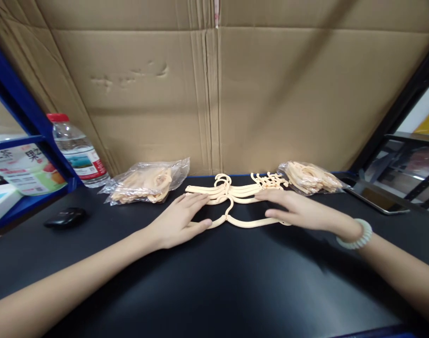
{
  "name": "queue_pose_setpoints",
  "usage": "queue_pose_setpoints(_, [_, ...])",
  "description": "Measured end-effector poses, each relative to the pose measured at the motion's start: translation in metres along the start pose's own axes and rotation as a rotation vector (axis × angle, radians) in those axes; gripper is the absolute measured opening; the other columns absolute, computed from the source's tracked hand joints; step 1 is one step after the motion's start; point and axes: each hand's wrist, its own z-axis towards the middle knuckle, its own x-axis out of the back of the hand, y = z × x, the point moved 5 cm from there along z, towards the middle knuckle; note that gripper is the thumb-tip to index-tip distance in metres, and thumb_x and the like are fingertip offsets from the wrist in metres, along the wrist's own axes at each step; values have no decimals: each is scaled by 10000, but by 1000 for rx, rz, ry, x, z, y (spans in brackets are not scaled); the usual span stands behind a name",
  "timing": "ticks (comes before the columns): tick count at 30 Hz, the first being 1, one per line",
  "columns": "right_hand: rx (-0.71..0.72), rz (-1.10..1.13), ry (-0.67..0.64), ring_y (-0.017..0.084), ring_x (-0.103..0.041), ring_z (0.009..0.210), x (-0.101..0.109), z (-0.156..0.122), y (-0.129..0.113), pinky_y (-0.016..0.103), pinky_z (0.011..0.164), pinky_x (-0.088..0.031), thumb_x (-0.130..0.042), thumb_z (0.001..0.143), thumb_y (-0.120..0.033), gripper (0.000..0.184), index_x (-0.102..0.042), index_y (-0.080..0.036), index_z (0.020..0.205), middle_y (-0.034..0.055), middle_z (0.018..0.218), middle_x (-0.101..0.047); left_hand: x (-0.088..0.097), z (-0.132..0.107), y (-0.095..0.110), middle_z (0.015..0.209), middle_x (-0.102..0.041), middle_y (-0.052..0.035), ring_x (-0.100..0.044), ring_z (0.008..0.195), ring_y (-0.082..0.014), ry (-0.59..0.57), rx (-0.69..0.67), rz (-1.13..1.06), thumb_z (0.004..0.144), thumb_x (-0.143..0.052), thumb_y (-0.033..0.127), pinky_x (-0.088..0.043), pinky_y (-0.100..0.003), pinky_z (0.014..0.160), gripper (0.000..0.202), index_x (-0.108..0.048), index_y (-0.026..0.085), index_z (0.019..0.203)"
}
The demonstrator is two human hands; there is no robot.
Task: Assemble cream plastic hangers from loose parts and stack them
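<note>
The fingers [196, 199] of the left hand [179, 218] are laid flat and nearly straight, spread narrowly over the left end of a cream hanger [251, 222], with the thumb pressed along its lower arm. The fingers of the right hand [292, 209] are likewise extended and flat on the hanger's right end; nothing is gripped. The hanger is laid on the black worktop [214, 281], its long axis running left to right, its hook pointed away toward the cardboard wall [214, 94]. Just behind the hanger, a stack of hangers [232, 190] is aligned the same way. Both hanger ends are hidden under the palms. A bead bracelet [357, 234] is worn on the right wrist.
</note>
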Motion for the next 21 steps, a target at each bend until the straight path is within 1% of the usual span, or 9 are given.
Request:
queue_pose_setpoints(1, [15, 4, -53, 285, -456, 1299, -6, 1, -8, 436, 1090, -379, -455, 968, -482, 521, -499, -160, 1375, 116, 1435, -467, -3, -1, 2, 1516, -357, -131, -306, 1409, -310, -51, 14, 10, 943, -391, 544, -234, -529, 1146, 649, -360, 145, 1454])
queue_pose_setpoints(3, [6, -7, -141, 301, -333, 1383, -18, 1, -16, 457, 1149, -290, -437, 963, -543, 658, -390, -110, 1456, 138, 1516, -329, -8, -1, 2, 1555, -249, -118, -218, 1443, -311, -116, 39, 16, 946, -332, 584, -181, -547, 1159, 709, -260, 145, 1497])
queue_pose_setpoints(6, [-24, -32, -191, 318, -215, 1427, -28, 2, -13, 484, 1179, -204, -422, 947, -599, 762, -318, -71, 1486, 151, 1547, -228, -12, 2, -1, 1561, -207, -100, -181, 1451, -311, -128, 82, 16, 947, -279, 610, -165, -553, 1161, 723, -237, 152, 1505])
queue_pose_setpoints(9, [-58, -45, -182, 325, -207, 1428, -30, 5, -6, 497, 1176, -205, -404, 942, -622, 784, -307, -69, 1489, 158, 1545, -219, -13, 7, -5, 1563, -203, -92, -167, 1455, -307, -122, 123, 23, 943, -265, 624, -166, -537, 1165, 731, -240, 157, 1505])
queue_pose_setpoints(12, [-85, -47, -172, 328, -215, 1425, -31, 8, -5, 501, 1173, -212, -390, 939, -632, 800, -299, -60, 1491, 166, 1545, -210, -13, 10, -7, 1565, -204, -98, -156, 1458, -311, -129, 163, 32, 936, -269, 635, -200, -541, 1151, 746, -245, 151, 1503])
queue_pose_setpoints(15, [-87, -33, -165, 321, -214, 1427, -32, 9, -6, 495, 1175, -210, -377, 943, -627, 795, -301, -55, 1490, 164, 1546, -211, -10, 11, -9, 1551, -266, -102, -211, 1444, -318, -84, 157, -22, 942, -292, 609, -235, -554, 1134, 702, -312, 159, 1481])
queue_pose_setpoints(17, [-72, -13, -103, 305, -259, 1415, -28, 8, 0, 485, 1170, -234, -357, 961, -595, 726, -336, -91, 1483, 144, 1537, -268, -6, 11, -13, 1512, -369, -105, -323, 1403, -297, 15, 130, -114, 955, -306, 565, -267, -509, 1137, 636, -406, 161, 1435])
queue_pose_setpoints(18, [-64, -8, -38, 294, -304, 1399, -22, 8, 5, 479, 1160, -261, -353, 972, -568, 671, -369, -119, 1471, 132, 1520, -321, -3, 11, -17, 1474, -436, -107, -392, 1365, -281, 81, 121, -168, 960, -314, 539, -294, -476, 1132, 599, -458, 158, 1399])
queue_pose_setpoints(21, [-69, -56, 247, 277, -492, 1260, 4, 2, 33, 473, 1076, -386, -382, 984, -459, 480, -526, -183, 1350, 114, 1356, -546, 4, 10, -32, 1293, -620, -106, -564, 1202, -253, 257, 120, -292, 953, -362, 472, -410, -417, 1060, 491, -597, 158, 1248])
